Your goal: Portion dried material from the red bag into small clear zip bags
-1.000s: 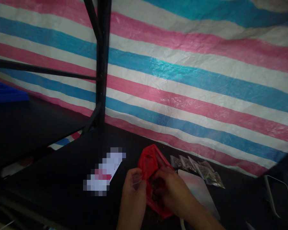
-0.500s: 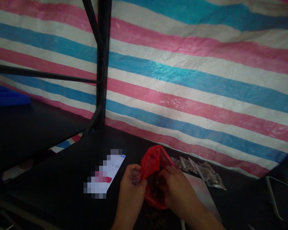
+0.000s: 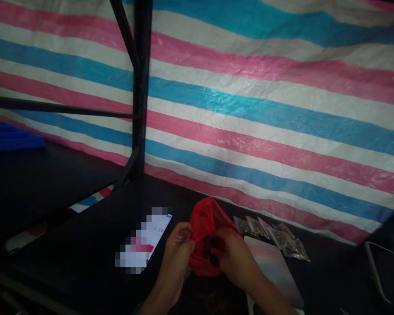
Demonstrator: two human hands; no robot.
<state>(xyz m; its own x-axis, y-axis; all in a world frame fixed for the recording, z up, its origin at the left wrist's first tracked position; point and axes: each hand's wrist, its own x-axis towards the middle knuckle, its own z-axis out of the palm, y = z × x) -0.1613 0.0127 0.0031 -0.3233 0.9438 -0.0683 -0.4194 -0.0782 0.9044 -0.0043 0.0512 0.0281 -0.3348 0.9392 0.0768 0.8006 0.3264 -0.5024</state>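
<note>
The left hand (image 3: 177, 253) is pinching a small clear pouch (image 3: 183, 235) at the rim of the red bag (image 3: 202, 227). The right hand (image 3: 228, 256) is reaching into the bag mouth, fingers curled on dark contents; its grip is unclear. Since a second ago the bag has been drawn up between both hands. Filled packets (image 3: 272, 236) are lying right of it, a phone (image 3: 144, 245) left.

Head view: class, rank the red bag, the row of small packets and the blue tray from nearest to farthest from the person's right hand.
1. Red bag: touching the right hand, whose fingers are in its mouth.
2. Small packets: a row on the black table, just right of the hand.
3. Blue tray: far left, on the next surface.
</note>
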